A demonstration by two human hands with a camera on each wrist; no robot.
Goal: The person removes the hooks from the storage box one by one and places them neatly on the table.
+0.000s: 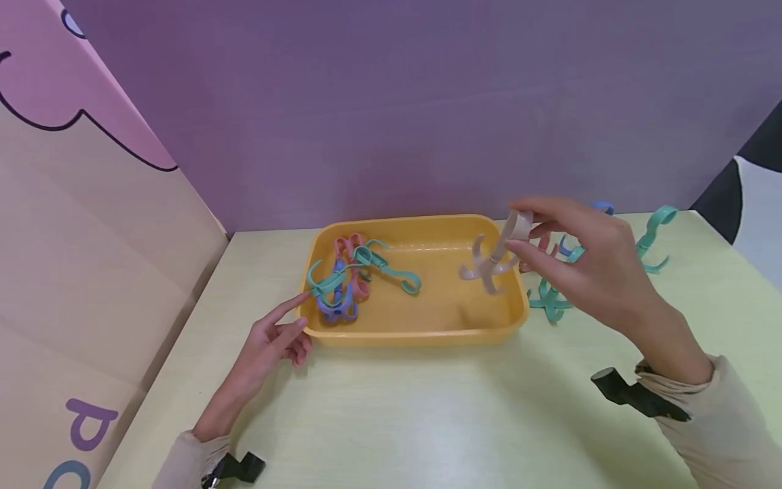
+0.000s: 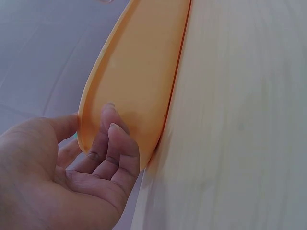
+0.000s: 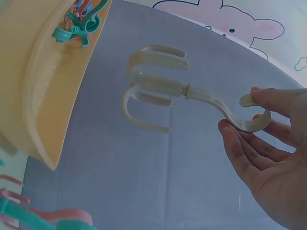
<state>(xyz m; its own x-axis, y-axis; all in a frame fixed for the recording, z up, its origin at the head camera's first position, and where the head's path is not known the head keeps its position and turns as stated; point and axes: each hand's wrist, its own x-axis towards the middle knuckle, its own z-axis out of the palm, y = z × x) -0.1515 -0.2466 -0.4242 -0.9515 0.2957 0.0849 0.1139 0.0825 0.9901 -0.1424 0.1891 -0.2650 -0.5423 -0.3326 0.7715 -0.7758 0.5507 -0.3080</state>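
My right hand (image 1: 586, 265) pinches the curved top of a white multi-prong hanging hook (image 3: 158, 84) between thumb and fingers. Its prongs hang over the right end of a yellow tray (image 1: 421, 337). At the tray's front left corner, my left hand (image 1: 269, 346) touches the rim with an extended index finger and thumb. In the left wrist view its other fingers (image 2: 122, 148) bend loosely beside the tray's outer wall. Green hooks (image 1: 400, 275), a pink hook (image 1: 360, 288) and a blue-purple hook (image 1: 338, 309) lie tangled in the tray's left part.
Right of the tray, partly behind my right hand, are more hooks: green (image 1: 552, 302), another green hook (image 1: 656, 227) and a blue one (image 1: 603, 207). The light table (image 1: 391, 414) backs onto a purple panel (image 1: 427, 122). A printed panel (image 1: 91, 238) stands at left.
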